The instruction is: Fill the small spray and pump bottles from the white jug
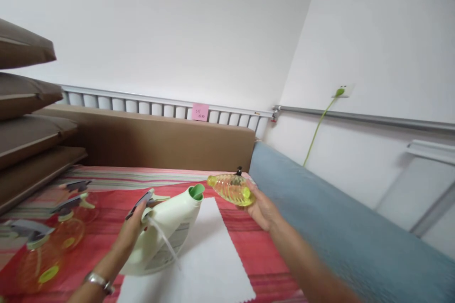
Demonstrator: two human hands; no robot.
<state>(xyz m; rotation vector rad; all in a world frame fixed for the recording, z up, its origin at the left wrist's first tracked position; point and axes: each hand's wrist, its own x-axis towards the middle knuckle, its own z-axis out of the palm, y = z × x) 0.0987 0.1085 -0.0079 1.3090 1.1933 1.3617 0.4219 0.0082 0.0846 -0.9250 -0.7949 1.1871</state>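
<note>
My right hand [261, 208] is closed round the base end of a clear yellow bottle [227, 187]. The bottle lies nearly sideways in the air, its uncapped neck close to the green mouth of a pale green jug [167, 227]. My left hand [135, 227] is closed on a spray trigger head [145, 199], whose thin dip tube [163, 236] hangs across the front of the jug. Whether these fingers also grip the jug is hidden. The jug, with a printed label on its side, is over a white sheet [213, 255].
Several spray bottles [67, 232] with grey triggers stand at left on the red striped cloth [249, 251]. A black pump top [239, 170] shows behind the yellow bottle. Stacked brown cushions [35, 135] rise at far left; a blue padded side [313, 213] runs along the right.
</note>
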